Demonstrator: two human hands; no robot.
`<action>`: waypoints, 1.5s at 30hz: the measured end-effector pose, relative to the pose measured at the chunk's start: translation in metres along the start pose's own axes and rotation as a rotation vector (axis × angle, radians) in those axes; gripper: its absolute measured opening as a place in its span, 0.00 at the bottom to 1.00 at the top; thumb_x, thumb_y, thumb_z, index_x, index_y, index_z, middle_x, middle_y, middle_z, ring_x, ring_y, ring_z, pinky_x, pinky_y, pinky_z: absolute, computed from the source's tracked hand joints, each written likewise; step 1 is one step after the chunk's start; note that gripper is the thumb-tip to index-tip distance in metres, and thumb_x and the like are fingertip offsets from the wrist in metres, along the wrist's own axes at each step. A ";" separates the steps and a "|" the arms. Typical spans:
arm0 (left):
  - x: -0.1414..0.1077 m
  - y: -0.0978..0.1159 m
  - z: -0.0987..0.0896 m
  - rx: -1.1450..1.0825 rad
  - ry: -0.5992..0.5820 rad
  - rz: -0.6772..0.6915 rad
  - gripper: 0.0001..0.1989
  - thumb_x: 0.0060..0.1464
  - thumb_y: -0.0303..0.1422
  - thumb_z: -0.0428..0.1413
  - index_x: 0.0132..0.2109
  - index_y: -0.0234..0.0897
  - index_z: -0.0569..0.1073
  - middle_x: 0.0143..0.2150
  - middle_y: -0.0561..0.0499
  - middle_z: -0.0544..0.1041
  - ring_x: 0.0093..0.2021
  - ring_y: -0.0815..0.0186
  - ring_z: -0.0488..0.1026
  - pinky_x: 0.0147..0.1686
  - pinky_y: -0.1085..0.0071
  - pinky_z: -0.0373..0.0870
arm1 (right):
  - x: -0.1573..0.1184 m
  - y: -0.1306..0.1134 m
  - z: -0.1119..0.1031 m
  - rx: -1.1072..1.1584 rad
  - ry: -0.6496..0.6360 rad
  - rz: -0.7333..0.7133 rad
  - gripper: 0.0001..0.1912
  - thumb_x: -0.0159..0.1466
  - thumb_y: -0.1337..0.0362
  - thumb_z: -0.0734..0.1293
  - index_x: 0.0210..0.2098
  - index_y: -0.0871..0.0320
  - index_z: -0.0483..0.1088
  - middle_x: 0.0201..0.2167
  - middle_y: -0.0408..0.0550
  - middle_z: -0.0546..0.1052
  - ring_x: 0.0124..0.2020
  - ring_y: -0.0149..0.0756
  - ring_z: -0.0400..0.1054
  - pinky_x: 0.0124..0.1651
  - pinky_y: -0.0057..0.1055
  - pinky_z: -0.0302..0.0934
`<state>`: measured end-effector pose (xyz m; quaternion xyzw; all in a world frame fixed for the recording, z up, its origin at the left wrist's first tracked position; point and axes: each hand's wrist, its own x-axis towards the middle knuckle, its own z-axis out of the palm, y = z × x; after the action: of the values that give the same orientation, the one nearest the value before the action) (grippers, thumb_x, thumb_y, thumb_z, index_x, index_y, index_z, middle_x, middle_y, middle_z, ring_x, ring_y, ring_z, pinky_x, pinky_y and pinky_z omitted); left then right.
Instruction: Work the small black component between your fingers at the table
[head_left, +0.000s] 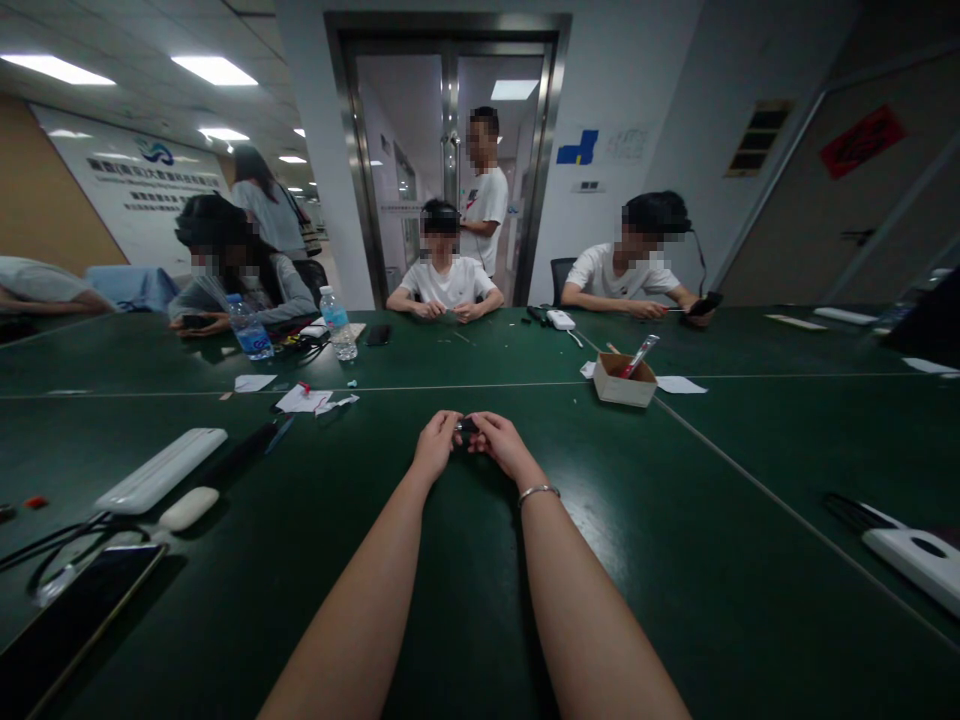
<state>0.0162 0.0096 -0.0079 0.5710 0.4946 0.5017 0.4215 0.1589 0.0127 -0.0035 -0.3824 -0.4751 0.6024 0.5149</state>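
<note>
Both arms stretch forward over the green table (pixel 480 560). My left hand (pixel 437 445) pinches the silvery end of a small black object (pixel 467 425). From the other side, my right hand (pixel 501 445) grips its dark part, with a metal bangle (pixel 538 492) round that wrist. The fingertips almost meet around the object and cover much of it; its exact kind is too small to make out. It is held just above the tabletop or against it; which of these I cannot tell.
On the left lie a phone (pixel 82 610), a white power bank (pixel 161 470), cables and a white oval case (pixel 189 509). Ahead stand two water bottles (pixel 339 325), paper scraps (pixel 304 398) and a small box (pixel 624 388) holding tools. A white device (pixel 915 560) lies right. Several people sit opposite.
</note>
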 end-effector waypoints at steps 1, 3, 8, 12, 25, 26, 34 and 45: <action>0.000 0.000 0.000 0.005 -0.004 0.003 0.15 0.55 0.40 0.48 0.41 0.36 0.72 0.23 0.54 0.69 0.21 0.71 0.63 0.22 0.75 0.59 | 0.000 0.000 0.000 -0.002 -0.002 0.001 0.17 0.52 0.53 0.71 0.33 0.61 0.71 0.15 0.38 0.68 0.16 0.24 0.61 0.23 0.26 0.61; 0.001 -0.001 0.000 0.025 0.001 0.015 0.13 0.54 0.38 0.49 0.41 0.37 0.73 0.25 0.53 0.70 0.22 0.71 0.64 0.24 0.75 0.61 | 0.000 0.000 0.000 -0.006 -0.005 0.000 0.17 0.52 0.53 0.71 0.33 0.61 0.71 0.15 0.38 0.68 0.16 0.25 0.61 0.23 0.26 0.61; 0.002 -0.003 0.000 0.012 0.032 0.013 0.13 0.54 0.39 0.49 0.41 0.37 0.72 0.26 0.53 0.71 0.24 0.70 0.67 0.26 0.75 0.63 | 0.001 0.001 0.000 -0.004 -0.004 0.006 0.18 0.52 0.53 0.71 0.34 0.61 0.70 0.15 0.38 0.68 0.15 0.25 0.61 0.24 0.27 0.62; 0.003 -0.006 0.001 0.032 0.056 0.008 0.14 0.53 0.38 0.50 0.44 0.37 0.71 0.30 0.53 0.72 0.24 0.72 0.66 0.24 0.77 0.62 | 0.001 0.002 0.000 -0.003 -0.006 0.007 0.18 0.52 0.53 0.71 0.34 0.61 0.70 0.15 0.37 0.68 0.16 0.24 0.61 0.24 0.27 0.61; 0.004 -0.008 0.001 0.040 0.033 -0.017 0.15 0.56 0.40 0.48 0.45 0.37 0.71 0.29 0.52 0.71 0.21 0.73 0.63 0.18 0.79 0.58 | 0.002 0.002 -0.001 -0.014 -0.012 0.007 0.18 0.53 0.54 0.70 0.34 0.61 0.70 0.16 0.38 0.68 0.16 0.24 0.61 0.23 0.26 0.59; 0.003 -0.008 0.001 0.035 0.033 -0.014 0.15 0.56 0.40 0.48 0.45 0.37 0.71 0.28 0.53 0.70 0.21 0.73 0.64 0.18 0.79 0.58 | 0.002 0.002 -0.002 -0.016 -0.011 0.004 0.18 0.53 0.54 0.70 0.34 0.61 0.70 0.15 0.37 0.68 0.16 0.24 0.61 0.23 0.26 0.59; 0.003 -0.007 0.000 0.022 0.034 0.015 0.13 0.55 0.37 0.50 0.44 0.36 0.72 0.27 0.52 0.71 0.23 0.72 0.65 0.21 0.78 0.60 | 0.003 0.002 -0.001 -0.028 -0.004 0.009 0.18 0.52 0.53 0.70 0.34 0.61 0.70 0.15 0.37 0.67 0.16 0.25 0.61 0.24 0.26 0.59; 0.003 -0.006 0.001 0.038 0.028 -0.018 0.13 0.52 0.33 0.51 0.46 0.38 0.70 0.33 0.51 0.71 0.27 0.71 0.68 0.19 0.80 0.60 | 0.001 0.001 -0.001 -0.029 -0.013 -0.002 0.17 0.52 0.54 0.70 0.33 0.61 0.70 0.15 0.37 0.68 0.16 0.25 0.62 0.24 0.26 0.58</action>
<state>0.0163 0.0137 -0.0134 0.5675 0.5149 0.4962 0.4082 0.1594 0.0142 -0.0047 -0.3854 -0.4877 0.5972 0.5069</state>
